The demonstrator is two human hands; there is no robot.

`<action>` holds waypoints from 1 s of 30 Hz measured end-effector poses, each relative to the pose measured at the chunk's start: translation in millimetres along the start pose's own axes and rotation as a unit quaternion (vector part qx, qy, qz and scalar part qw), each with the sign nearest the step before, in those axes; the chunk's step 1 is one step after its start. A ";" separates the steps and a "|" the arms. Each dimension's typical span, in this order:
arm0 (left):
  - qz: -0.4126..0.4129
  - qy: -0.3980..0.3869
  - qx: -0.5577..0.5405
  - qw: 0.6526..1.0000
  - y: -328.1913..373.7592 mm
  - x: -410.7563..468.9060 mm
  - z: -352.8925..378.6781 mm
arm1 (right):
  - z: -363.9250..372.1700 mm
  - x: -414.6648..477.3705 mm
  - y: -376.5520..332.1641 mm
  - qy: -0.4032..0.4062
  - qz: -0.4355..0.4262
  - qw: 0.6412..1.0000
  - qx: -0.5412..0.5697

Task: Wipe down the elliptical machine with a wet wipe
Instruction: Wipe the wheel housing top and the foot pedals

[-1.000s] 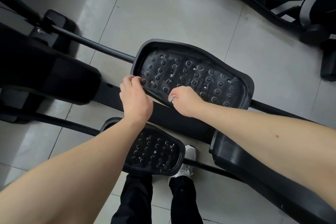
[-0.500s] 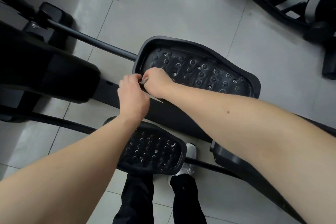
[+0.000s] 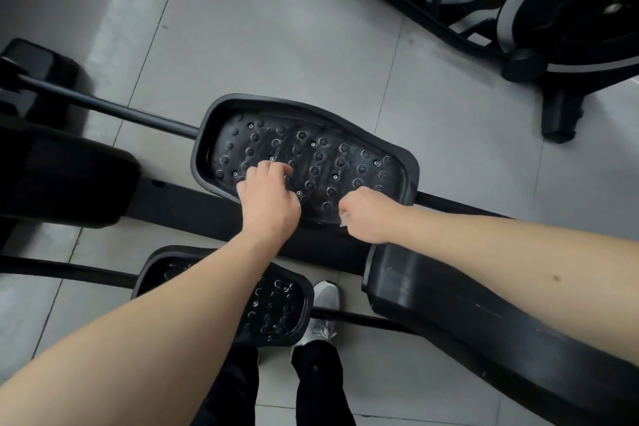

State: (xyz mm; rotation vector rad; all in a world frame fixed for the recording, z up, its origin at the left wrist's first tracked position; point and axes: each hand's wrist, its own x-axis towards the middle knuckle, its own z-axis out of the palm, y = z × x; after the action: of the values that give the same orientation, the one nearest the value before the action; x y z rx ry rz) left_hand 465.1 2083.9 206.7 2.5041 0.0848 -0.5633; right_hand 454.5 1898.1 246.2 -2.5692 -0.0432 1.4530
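At the elliptical machine [image 3: 179,207], we bend over the far pedal [image 3: 345,156]. Our left hand [image 3: 268,199] rests loose-fingered on its studded tread, holding nothing, and our right hand [image 3: 368,214] grips the wet wipe [image 3: 344,220] at the pedal's near edge.

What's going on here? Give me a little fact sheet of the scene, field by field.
Place: tiled floor
Being cleaned: far pedal of the elliptical
Left hand: rests on that pedal, fingers on its studs
Right hand: grips wet wipe at the pedal's near edge
Near pedal: lower, partly under the left forearm
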 end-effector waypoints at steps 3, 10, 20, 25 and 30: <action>0.007 -0.018 0.001 1.000 20.2 -3.5 11.6 | -10.4 -10.0 28.2 -0.010 0.004 0.997 -0.077; 0.018 -0.027 0.016 0.999 39.3 -8.7 25.3 | -35.9 38.9 57.1 0.332 -0.100 0.938 -0.012; 0.010 -0.042 0.029 0.999 40.0 -21.4 35.8 | 30.6 41.3 68.7 0.340 -0.214 0.909 -0.108; 0.012 -0.036 0.030 0.999 38.6 -19.7 31.1 | 16.1 55.1 66.8 0.345 -0.144 0.927 -0.037; 0.010 -0.035 0.029 0.999 37.6 -19.9 33.0 | 44.3 21.4 72.2 0.270 -0.349 0.883 -0.161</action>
State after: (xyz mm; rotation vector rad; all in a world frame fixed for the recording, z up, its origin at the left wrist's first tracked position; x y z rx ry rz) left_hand 441.3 2035.7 209.4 2.5359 0.0166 -0.6526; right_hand 423.0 1836.3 193.0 -2.6525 -1.0788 0.4778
